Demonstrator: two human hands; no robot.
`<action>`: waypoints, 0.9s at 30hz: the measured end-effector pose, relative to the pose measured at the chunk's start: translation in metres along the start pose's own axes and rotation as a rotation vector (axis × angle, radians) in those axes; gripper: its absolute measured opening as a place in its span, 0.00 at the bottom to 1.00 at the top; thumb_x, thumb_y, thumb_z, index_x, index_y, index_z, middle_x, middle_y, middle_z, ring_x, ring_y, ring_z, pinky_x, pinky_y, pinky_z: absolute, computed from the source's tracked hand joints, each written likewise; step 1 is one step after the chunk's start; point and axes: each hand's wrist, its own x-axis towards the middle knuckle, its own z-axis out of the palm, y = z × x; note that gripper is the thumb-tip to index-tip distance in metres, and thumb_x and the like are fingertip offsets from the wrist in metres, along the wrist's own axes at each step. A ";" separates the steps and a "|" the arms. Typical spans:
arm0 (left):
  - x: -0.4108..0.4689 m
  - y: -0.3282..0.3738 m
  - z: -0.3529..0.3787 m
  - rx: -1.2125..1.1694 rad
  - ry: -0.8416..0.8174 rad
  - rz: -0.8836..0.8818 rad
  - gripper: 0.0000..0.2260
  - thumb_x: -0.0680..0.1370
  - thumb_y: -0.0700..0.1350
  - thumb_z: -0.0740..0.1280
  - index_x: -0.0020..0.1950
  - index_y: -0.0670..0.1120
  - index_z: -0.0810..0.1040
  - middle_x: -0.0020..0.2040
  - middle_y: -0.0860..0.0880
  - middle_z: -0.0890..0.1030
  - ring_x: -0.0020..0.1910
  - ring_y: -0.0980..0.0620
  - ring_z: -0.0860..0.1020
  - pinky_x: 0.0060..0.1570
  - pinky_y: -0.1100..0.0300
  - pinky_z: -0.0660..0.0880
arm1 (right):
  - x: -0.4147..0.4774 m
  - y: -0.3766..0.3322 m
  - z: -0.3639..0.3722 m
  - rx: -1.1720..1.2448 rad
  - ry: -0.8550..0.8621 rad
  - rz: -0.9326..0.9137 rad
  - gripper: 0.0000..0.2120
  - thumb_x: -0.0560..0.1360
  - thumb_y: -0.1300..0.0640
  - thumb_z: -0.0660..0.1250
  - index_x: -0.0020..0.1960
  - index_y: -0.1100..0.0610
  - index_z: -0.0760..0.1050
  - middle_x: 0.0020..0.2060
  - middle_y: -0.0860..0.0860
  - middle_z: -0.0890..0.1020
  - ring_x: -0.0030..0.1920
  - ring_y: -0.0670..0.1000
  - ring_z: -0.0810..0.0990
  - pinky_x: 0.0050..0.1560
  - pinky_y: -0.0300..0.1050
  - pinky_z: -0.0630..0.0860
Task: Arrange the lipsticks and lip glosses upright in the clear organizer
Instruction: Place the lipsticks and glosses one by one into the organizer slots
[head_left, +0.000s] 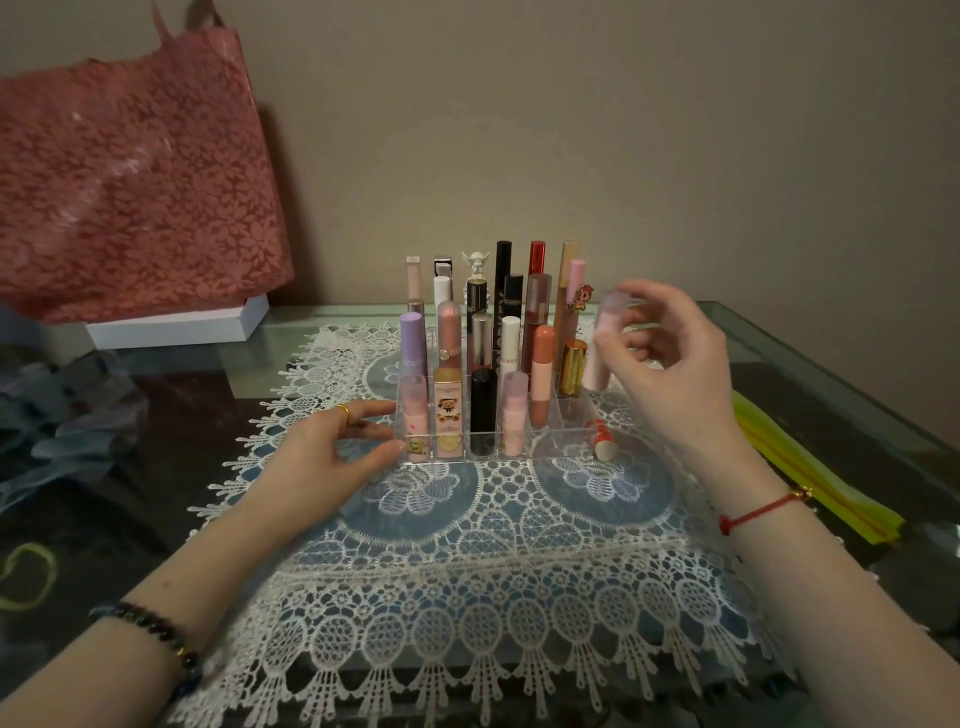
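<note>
A clear organizer (550, 441) stands on the lace mat, with several lipsticks and lip glosses upright in its compartments. Its two front-right compartments hold nothing. My left hand (332, 457) rests at the organizer's front-left corner, thumb and fingers touching the wall. My right hand (670, 364) hovers at the organizer's right side, fingers shut on a pale pink lipstick tube (602, 343) held almost upright and blurred. A red and white lipstick (602, 439) lies on the mat just right of the organizer.
The white lace mat (493, 545) covers a glass table. A red floral bag (130, 182) and a white box (176, 322) stand at the back left. Yellow-green strips (815, 467) lie at the right edge. Bluish fabric (57, 415) sits at the left.
</note>
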 end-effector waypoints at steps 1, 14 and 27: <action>0.000 0.000 0.000 0.006 0.002 0.004 0.18 0.69 0.48 0.71 0.58 0.55 0.75 0.45 0.58 0.80 0.47 0.67 0.76 0.36 0.76 0.69 | -0.002 -0.001 0.002 0.011 -0.026 -0.006 0.13 0.71 0.57 0.69 0.54 0.49 0.73 0.42 0.44 0.78 0.36 0.37 0.77 0.35 0.28 0.73; 0.003 -0.005 0.001 0.017 0.008 0.018 0.19 0.68 0.51 0.71 0.58 0.56 0.74 0.44 0.60 0.80 0.45 0.74 0.75 0.34 0.81 0.68 | -0.014 0.006 0.017 -0.071 -0.243 0.039 0.14 0.69 0.63 0.69 0.51 0.50 0.73 0.42 0.48 0.79 0.38 0.41 0.77 0.40 0.31 0.76; 0.002 -0.003 -0.001 0.055 0.002 0.056 0.20 0.70 0.49 0.71 0.60 0.53 0.74 0.44 0.59 0.80 0.43 0.75 0.74 0.36 0.83 0.66 | -0.019 0.013 0.021 -0.194 -0.304 0.051 0.15 0.68 0.62 0.70 0.50 0.47 0.71 0.41 0.45 0.78 0.40 0.40 0.77 0.40 0.28 0.75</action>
